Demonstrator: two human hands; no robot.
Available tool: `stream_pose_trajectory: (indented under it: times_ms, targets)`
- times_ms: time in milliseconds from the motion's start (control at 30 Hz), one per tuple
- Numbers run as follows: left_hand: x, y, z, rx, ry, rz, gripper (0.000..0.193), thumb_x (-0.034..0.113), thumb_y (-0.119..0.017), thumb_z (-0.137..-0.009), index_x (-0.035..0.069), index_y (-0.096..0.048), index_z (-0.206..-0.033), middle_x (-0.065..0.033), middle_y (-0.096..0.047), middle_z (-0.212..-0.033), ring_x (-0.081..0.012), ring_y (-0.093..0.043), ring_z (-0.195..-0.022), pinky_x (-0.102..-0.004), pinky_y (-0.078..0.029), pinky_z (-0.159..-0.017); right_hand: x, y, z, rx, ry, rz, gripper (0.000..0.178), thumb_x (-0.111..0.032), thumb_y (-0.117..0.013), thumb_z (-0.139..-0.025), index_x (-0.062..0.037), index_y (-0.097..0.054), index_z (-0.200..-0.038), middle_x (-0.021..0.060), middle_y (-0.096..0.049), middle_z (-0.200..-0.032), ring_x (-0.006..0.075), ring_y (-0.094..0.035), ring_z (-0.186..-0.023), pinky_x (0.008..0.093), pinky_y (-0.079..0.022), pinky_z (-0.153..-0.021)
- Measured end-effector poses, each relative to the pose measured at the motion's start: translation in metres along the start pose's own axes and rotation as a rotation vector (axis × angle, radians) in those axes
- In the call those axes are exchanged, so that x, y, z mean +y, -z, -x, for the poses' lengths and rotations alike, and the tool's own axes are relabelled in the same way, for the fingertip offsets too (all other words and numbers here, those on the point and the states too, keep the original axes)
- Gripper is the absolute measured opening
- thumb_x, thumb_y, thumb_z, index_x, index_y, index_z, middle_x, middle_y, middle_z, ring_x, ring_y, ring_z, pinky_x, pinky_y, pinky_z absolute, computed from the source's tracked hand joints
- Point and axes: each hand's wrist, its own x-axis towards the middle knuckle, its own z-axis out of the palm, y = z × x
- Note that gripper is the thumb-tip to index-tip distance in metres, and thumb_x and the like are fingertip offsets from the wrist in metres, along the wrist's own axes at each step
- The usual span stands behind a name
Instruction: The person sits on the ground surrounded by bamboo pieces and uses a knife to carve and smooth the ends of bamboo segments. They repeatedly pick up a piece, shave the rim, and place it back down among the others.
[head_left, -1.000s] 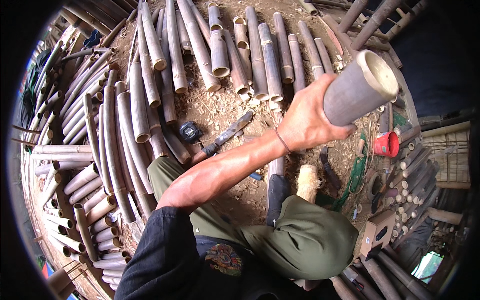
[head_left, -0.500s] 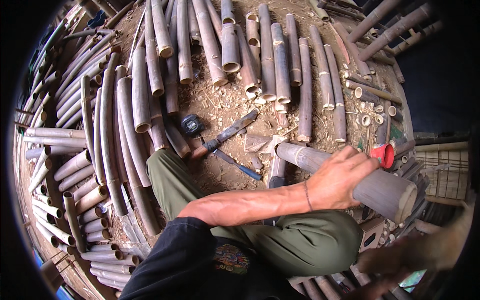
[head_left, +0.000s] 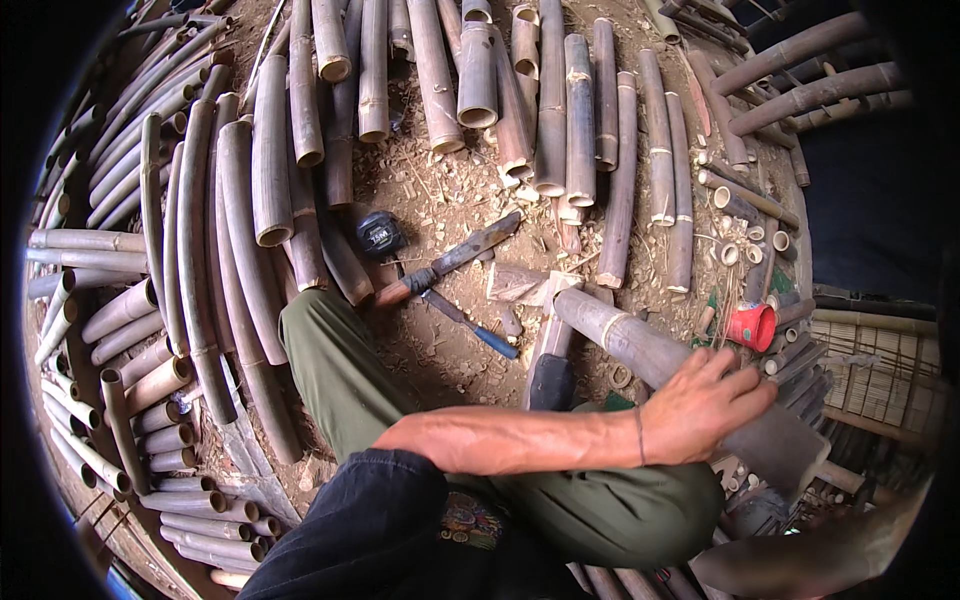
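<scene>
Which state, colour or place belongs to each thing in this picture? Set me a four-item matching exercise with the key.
Things
1. Left hand
2. Cup-shaped container
3. Tape measure
4. Large knife

Descriptions
A. Lying with its handle end toward the left knee
B. Gripping a bamboo tube
C. Mostly black and boxy
D. Bright red

Pairs: 1-B, 2-D, 3-C, 4-A

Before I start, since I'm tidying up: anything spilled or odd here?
Pale chips litter the ground beyond the knife, untidy against the bamboo rows. The tube in the left hand shows no clear damage.
</scene>
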Motion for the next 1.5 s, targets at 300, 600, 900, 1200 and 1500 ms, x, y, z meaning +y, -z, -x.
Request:
stream_pose_trajectory:
  times_ms: [300, 600, 900, 1200, 1500]
  targets:
    - [-0.013, 0.006, -0.008, 0.05, -0.001, 0.022, 0.071, 0.012, -0.073, -0.059, 0.008, -0.055, -0.127, -0.0047, -0.052, -0.104, -0.0274, -0.047, -0.101, -0.0398, -0.041, -0.08, 0.009, -0.023, -0.019, -0.032, -0.056, -0.038, 0.086, -0.037, -0.073, -0.078, 0.0014, -0.034, -0.144, 0.0182, -0.052, -0.127, 0.0272, -0.056, -0.111, 0.0406, -0.048, -0.094]
    - [-0.019, 0.01, -0.011, 0.076, 0.001, 0.101, 0.065, 0.011, -0.073, -0.057, 0.008, -0.056, -0.12, -0.0054, -0.054, -0.102, -0.0287, -0.048, -0.102, -0.0419, -0.041, -0.08, 0.013, -0.027, -0.011, -0.032, -0.087, -0.07, 0.087, -0.038, -0.074, -0.077, 0.001, -0.035, -0.143, 0.018, -0.053, -0.126, 0.0276, -0.056, -0.111, 0.0408, -0.047, -0.094]
    - [-0.019, 0.009, -0.005, 0.103, -0.028, 0.098, 0.066, 0.015, -0.071, -0.058, 0.008, -0.058, -0.123, -0.0051, -0.055, -0.102, -0.0274, -0.052, -0.1, -0.0407, -0.043, -0.078, 0.014, -0.028, -0.006, -0.029, -0.097, -0.084, 0.087, -0.039, -0.076, -0.076, 0.0006, -0.036, -0.143, 0.0178, -0.054, -0.126, 0.028, -0.056, -0.111, 0.0409, -0.047, -0.095]
    - [-0.036, 0.015, -0.016, -0.181, 0.052, 0.226, 0.05, 0.018, -0.081, -0.058, 0.007, -0.06, -0.102, -0.0113, -0.062, -0.097, -0.0324, -0.062, -0.096, -0.0426, -0.05, -0.081, 0.023, -0.024, 0.016, -0.027, -0.12, -0.111, 0.088, -0.04, -0.077, -0.075, 0.0002, -0.037, -0.142, 0.0176, -0.055, -0.125, 0.0283, -0.056, -0.111, 0.0411, -0.047, -0.095]
    - [-0.063, 0.038, -0.053, -0.794, 0.09, 0.441, 0.054, 0.02, -0.083, -0.057, 0.005, -0.06, -0.103, -0.0142, -0.069, -0.095, -0.0328, -0.068, -0.091, -0.0411, -0.054, -0.079, 0.021, -0.017, 0.037, -0.024, -0.132, -0.147, 0.089, -0.041, -0.079, -0.074, -0.0002, -0.038, -0.142, 0.0174, -0.056, -0.124, 0.0287, -0.056, -0.112, 0.0413, -0.047, -0.096]
